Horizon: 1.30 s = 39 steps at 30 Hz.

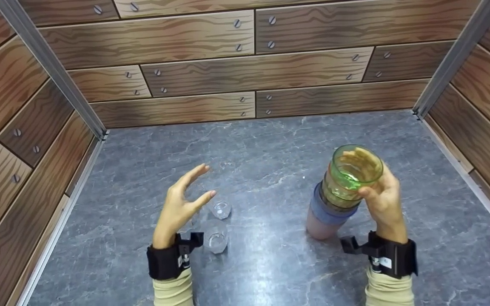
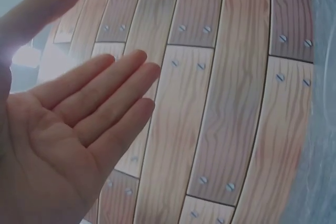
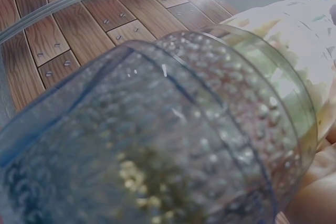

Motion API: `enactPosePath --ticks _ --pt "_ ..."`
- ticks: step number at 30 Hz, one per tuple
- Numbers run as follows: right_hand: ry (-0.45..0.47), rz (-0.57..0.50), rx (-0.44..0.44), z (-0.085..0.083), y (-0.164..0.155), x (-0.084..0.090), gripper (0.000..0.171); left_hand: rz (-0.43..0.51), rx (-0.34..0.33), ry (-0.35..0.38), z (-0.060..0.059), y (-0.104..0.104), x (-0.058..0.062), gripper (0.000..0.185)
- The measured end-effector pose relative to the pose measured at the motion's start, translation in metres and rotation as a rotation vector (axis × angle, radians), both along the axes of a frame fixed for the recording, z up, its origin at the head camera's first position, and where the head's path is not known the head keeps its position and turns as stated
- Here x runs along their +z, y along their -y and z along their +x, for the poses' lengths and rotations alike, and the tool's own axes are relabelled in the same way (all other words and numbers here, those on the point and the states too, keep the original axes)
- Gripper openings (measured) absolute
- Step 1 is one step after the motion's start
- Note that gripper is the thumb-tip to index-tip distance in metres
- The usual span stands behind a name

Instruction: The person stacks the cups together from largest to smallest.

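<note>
My right hand (image 1: 377, 191) grips a stack of nested plastic cups tilted to the right: a green cup (image 1: 353, 176) on top, a blue cup (image 1: 328, 210) under it, a pinkish cup (image 1: 319, 227) at the bottom touching the grey table (image 1: 270, 144). The right wrist view is filled by the bumpy cup walls (image 3: 173, 140). My left hand (image 1: 183, 199) is raised, palm turned right, fingers (image 2: 100, 93) straight, holding nothing. Just right of it two small clear glasses (image 1: 216, 236) (image 1: 220, 209) stand on the table.
Wood-pattern walls (image 1: 245, 68) close in the table at the back, left and right, with metal corner posts (image 1: 45, 63). Bare grey surface lies between the hands and toward the back wall.
</note>
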State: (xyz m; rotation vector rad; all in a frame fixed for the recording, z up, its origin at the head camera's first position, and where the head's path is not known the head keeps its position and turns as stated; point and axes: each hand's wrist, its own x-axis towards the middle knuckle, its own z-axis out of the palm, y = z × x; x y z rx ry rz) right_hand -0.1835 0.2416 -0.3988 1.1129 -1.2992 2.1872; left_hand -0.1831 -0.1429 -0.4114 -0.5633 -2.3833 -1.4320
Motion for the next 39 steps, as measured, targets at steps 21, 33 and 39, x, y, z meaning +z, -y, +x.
enactPosePath --ticks 21,33,39 --pt "-0.011 -0.020 0.016 -0.001 0.001 0.000 0.064 -0.047 0.068 0.204 -0.012 0.033 -0.020 0.069" --pt "-0.011 -0.027 0.036 -0.001 0.000 0.001 0.064 -0.065 -0.003 0.344 -0.024 0.044 -0.041 0.076" --pt "-0.025 -0.015 0.027 -0.001 0.001 0.001 0.063 -0.060 -0.023 0.380 -0.029 0.042 -0.051 0.076"
